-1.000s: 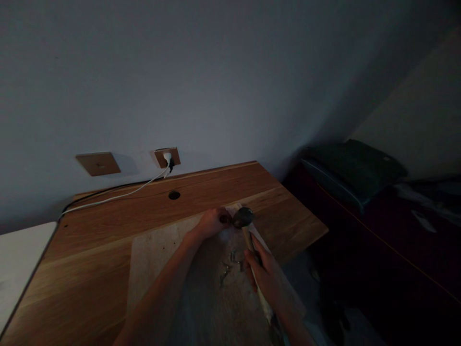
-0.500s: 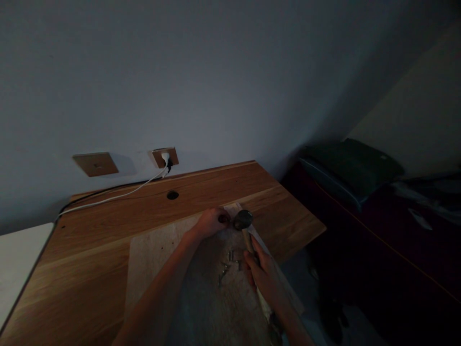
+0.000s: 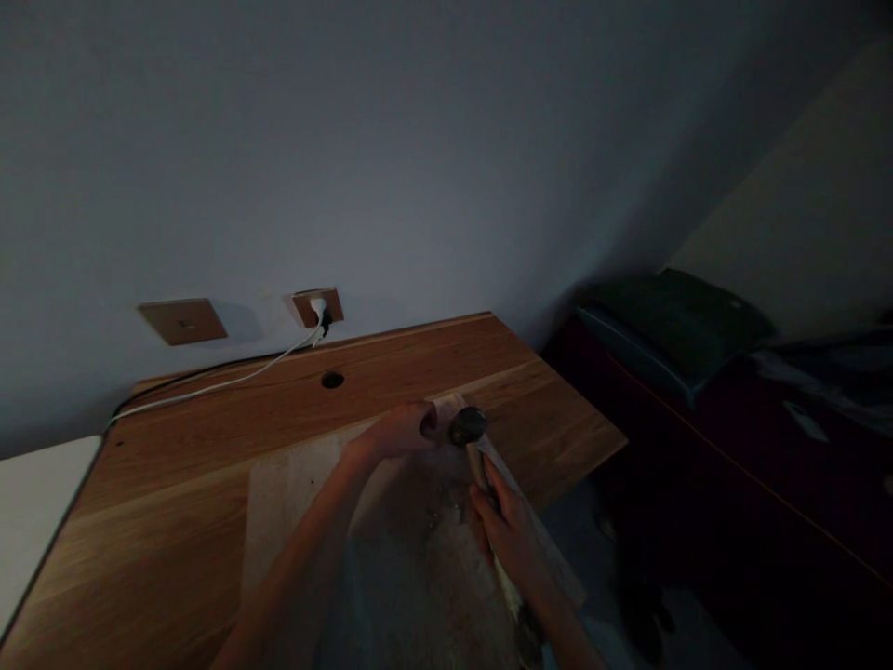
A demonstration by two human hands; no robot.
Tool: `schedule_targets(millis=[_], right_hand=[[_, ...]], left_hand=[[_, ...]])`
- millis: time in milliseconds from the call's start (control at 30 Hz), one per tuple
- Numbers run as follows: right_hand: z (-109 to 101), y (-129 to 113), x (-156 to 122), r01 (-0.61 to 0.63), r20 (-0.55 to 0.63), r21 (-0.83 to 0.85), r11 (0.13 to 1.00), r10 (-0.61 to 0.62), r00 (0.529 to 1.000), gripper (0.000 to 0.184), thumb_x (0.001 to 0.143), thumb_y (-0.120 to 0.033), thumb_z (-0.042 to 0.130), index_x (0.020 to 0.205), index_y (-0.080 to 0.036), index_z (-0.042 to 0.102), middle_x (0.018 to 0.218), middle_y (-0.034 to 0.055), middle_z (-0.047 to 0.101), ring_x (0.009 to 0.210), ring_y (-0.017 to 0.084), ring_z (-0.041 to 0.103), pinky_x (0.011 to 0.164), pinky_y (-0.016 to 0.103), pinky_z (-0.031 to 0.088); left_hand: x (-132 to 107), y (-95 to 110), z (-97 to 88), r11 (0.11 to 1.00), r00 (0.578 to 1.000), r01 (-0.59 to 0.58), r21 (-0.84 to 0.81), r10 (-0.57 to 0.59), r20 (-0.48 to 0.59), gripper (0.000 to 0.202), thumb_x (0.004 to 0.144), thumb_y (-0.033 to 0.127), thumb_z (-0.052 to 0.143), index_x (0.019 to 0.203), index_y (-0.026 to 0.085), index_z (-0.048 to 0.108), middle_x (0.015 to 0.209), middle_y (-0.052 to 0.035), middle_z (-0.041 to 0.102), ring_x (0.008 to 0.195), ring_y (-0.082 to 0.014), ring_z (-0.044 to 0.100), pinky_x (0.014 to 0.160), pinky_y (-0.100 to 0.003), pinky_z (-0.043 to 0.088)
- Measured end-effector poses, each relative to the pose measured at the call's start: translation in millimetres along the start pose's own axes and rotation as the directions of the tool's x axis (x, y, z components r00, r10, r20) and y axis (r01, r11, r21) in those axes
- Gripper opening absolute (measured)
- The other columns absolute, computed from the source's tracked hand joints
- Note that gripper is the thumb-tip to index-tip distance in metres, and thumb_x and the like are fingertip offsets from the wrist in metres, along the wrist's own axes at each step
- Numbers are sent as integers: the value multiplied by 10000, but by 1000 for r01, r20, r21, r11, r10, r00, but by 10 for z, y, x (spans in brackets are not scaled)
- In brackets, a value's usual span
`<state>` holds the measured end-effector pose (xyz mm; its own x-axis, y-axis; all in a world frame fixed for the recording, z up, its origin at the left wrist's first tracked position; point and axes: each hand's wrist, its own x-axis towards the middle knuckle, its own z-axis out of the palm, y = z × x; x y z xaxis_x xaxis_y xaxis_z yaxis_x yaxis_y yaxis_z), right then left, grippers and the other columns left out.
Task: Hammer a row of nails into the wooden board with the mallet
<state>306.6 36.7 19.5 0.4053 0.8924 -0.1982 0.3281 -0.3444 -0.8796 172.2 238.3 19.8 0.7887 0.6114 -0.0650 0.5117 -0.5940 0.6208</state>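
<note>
On the desk (image 3: pixel 160 558), where I look down past the person's arms, a pale board (image 3: pixel 279 493) lies flat in dim light. Over the board's far right part is the head of a hammer (image 3: pixel 475 458), its handle slanting back along the board's right side toward the person. The right hand (image 3: pixel 508 526) has its fingers wrapped closely round that handle, below the head. Near the board's far edge, just left of the hammer's head, is the left hand (image 3: pixel 405 428), its fingers curled in; I cannot tell whether they pinch anything. Small metal bits (image 3: pixel 433 521) lie around the middle of the board, between the two arms, too blurred to make out. Beyond the board, a dark round hole (image 3: pixel 332 380) opens in the desk. Farther past it, a white plug (image 3: pixel 317 305) sits in a wall socket (image 3: pixel 335 303), its white cord (image 3: pixel 209 393) trailing leftward. Well right of the board, a dark green cushion (image 3: pixel 673 321) rests on a deep red surface (image 3: pixel 698 493).
</note>
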Motion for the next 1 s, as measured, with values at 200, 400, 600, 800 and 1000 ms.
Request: schedule_targets(millis=[200, 400, 600, 800, 1000], right_hand=[[15, 39, 2, 23, -7, 25, 999, -23, 1000, 688, 950, -464, 425, 1537, -106, 423, 496, -53, 475, 383, 165, 441, 393, 273, 385], [9, 57, -2, 28, -18, -18, 999, -28, 999, 664, 953, -483, 439, 1542, -178, 447, 569, 17, 637, 487, 235, 600, 486, 330, 497], [7, 41, -4, 42, -77, -9, 999, -43, 996, 613, 937, -482, 482, 1486, -212, 530, 644, 36, 690, 560, 245, 649, 529, 339, 529], [16, 18, -5, 27, -28, 0, 1000, -27, 999, 699, 948, -504, 429, 1531, -117, 441, 526, -19, 575, 413, 196, 516, 451, 316, 451], [13, 2, -2, 9, -23, -1, 1000, -9, 1000, 680, 933, -497, 442, 1518, -150, 467, 607, 14, 648, 411, 197, 517, 446, 325, 446]], left_hand=[[-113, 193, -142, 988, 963, 17, 154, -58, 263, 368, 640, 459, 818, 884, 204, 713, 862, -18, 707, 763, -206, 636, 612, -263, 415], [-132, 350, -20, 964, 962, -25, 266, -49, 270, 338, 603, 475, 855, 799, 233, 726, 835, -34, 717, 754, -237, 664, 640, -287, 457], [-146, 385, -8, 962, 971, -29, 270, -37, 234, 217, 600, 309, 865, 746, 230, 726, 805, -30, 724, 777, -249, 691, 632, -278, 474], [-147, 389, -33, 970, 969, -94, 225, 37, 245, 63, 689, 190, 726, 730, 231, 750, 755, -23, 729, 725, -226, 684, 616, -273, 462], [-138, 414, -2, 967, 958, -175, 184, 124, 258, 138, 691, 121, 658, 701, 229, 744, 764, -17, 742, 723, -207, 678, 657, -267, 476]])
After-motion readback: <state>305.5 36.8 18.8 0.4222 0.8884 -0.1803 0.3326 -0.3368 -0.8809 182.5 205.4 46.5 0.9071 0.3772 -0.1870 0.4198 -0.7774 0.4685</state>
